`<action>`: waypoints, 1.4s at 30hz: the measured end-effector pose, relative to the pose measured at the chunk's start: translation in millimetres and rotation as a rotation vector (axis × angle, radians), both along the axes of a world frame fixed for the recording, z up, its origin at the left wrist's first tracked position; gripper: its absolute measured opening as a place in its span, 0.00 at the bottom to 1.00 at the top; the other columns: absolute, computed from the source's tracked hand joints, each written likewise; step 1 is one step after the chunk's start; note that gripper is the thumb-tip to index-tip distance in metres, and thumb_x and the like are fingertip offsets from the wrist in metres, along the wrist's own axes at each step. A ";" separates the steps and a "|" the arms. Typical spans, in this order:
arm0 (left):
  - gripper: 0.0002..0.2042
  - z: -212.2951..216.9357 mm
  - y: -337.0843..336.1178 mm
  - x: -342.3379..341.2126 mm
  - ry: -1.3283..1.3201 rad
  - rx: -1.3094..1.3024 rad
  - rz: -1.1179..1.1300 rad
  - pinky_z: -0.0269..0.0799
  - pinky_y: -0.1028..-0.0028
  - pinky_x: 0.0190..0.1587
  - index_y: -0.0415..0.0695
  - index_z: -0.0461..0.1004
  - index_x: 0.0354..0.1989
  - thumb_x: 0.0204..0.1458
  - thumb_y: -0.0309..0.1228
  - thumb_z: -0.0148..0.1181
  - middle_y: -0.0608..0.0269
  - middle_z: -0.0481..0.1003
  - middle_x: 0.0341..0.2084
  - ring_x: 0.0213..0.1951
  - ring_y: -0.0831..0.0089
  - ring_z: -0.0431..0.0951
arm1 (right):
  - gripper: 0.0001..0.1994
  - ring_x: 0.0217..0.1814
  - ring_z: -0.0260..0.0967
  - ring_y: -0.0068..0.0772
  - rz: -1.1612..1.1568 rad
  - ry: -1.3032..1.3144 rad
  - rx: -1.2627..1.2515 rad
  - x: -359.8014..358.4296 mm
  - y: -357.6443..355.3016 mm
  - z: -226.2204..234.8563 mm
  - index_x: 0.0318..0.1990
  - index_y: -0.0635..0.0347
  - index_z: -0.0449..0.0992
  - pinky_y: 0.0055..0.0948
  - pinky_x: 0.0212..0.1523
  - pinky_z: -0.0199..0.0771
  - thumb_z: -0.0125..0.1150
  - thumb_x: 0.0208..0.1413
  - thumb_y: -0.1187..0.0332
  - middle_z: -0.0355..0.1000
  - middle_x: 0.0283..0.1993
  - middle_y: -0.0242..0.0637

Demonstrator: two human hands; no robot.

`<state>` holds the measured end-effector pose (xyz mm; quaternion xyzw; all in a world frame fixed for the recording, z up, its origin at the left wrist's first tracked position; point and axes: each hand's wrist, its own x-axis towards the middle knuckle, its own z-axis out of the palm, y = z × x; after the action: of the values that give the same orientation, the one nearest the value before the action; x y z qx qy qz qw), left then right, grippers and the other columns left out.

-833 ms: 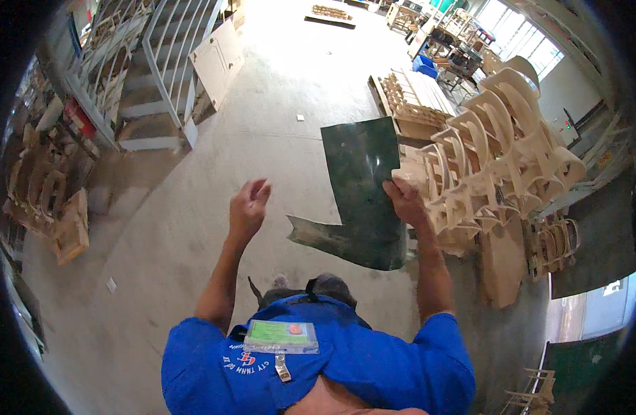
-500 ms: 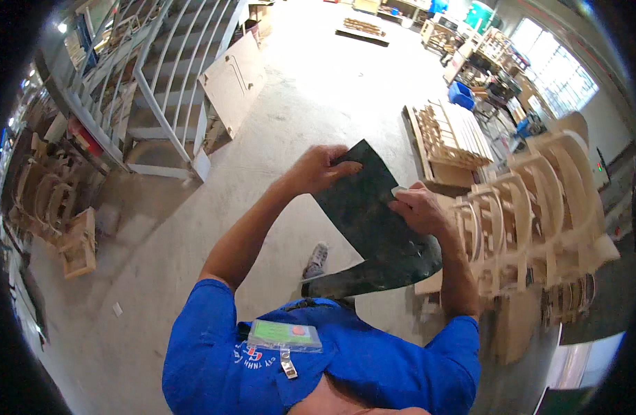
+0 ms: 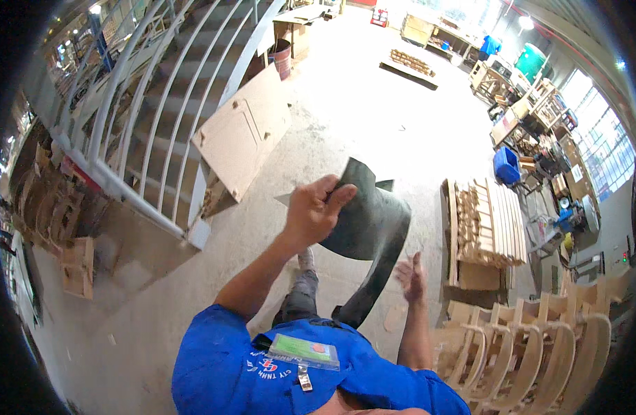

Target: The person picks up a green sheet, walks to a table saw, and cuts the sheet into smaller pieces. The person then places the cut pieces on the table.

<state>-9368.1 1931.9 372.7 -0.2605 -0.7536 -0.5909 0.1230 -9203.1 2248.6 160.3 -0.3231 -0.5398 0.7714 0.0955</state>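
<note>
Your left hand [image 3: 312, 211] is clenched on the upper edge of a dark green curved sheet [image 3: 366, 228], thumb on the near face and fingers folded over the top, so the sheet hangs from that one grip in front of your chest. It bows out to your right and tapers down into a narrow tail that ends near your blue shirt [image 3: 262, 360]. Your right hand [image 3: 411, 275] is released: palm turned up, fingers spread loosely, just beside the sheet's lower right edge, and you can't tell from this view whether a fingertip brushes it.

Half a second ago both of your hands were on the sheet, the right one gripping its right edge; before that the right hand alone held it while the left hung open and apart. So the grip has passed from right to left, and the sheet now sits higher and more to your left.

Your view has swung too. The pale panel [image 3: 243, 138] leaning against the white stair railing [image 3: 124, 138] now lies straight ahead past your left hand, where earlier it was far up and small. The stack of curved wooden frames [image 3: 525, 353] has slid to your lower right, and a pallet of slatted wooden parts [image 3: 487, 225] stands on the concrete floor [image 3: 346, 104] to the right of the sheet.
</note>
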 end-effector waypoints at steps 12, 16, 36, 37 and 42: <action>0.17 37.4 151.1 -400.8 0.164 -0.179 -0.047 0.65 0.62 0.23 0.42 0.74 0.29 0.66 0.42 0.64 0.53 0.71 0.15 0.16 0.59 0.73 | 0.29 0.55 0.77 0.33 0.207 0.298 -0.534 -438.6 107.7 -8.3 0.62 0.54 0.76 0.42 0.58 0.77 0.52 0.71 0.39 0.80 0.55 0.36; 0.19 9.6 199.8 -532.3 -0.019 0.133 -0.052 0.61 0.68 0.24 0.41 0.71 0.28 0.67 0.40 0.64 0.61 0.66 0.14 0.19 0.78 0.65 | 0.27 0.55 0.78 0.38 0.116 0.399 -0.359 -592.8 163.8 23.4 0.68 0.56 0.70 0.40 0.58 0.79 0.57 0.72 0.48 0.78 0.59 0.38; 0.22 -166.7 402.5 -1217.4 -0.506 0.237 0.328 0.60 0.72 0.25 0.42 0.69 0.25 0.69 0.43 0.62 0.76 0.63 0.18 0.25 0.84 0.59 | 0.15 0.35 0.74 0.21 0.368 -0.062 0.334 -1330.3 465.2 96.0 0.52 0.60 0.79 0.28 0.35 0.77 0.62 0.71 0.57 0.79 0.39 0.28; 0.22 -170.4 417.7 -1255.9 -0.513 0.223 0.320 0.60 0.71 0.25 0.42 0.69 0.25 0.68 0.44 0.62 0.75 0.63 0.17 0.25 0.84 0.59 | 0.15 0.34 0.74 0.21 0.332 -0.055 0.382 -1356.8 479.6 89.3 0.52 0.60 0.78 0.28 0.34 0.77 0.62 0.71 0.57 0.78 0.38 0.28; 0.26 -160.4 475.3 -1436.8 -0.504 0.045 0.236 0.60 0.66 0.23 0.41 0.63 0.21 0.67 0.45 0.63 0.66 0.60 0.14 0.22 0.80 0.59 | 0.15 0.37 0.75 0.25 0.312 -0.092 0.363 -1490.1 534.3 120.5 0.53 0.59 0.78 0.29 0.36 0.78 0.62 0.71 0.57 0.79 0.42 0.31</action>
<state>-10804.9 2407.2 212.3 -0.0132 -0.7723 -0.6351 0.0053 -10693.2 2782.9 280.8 -0.2480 -0.7168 0.6516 0.0072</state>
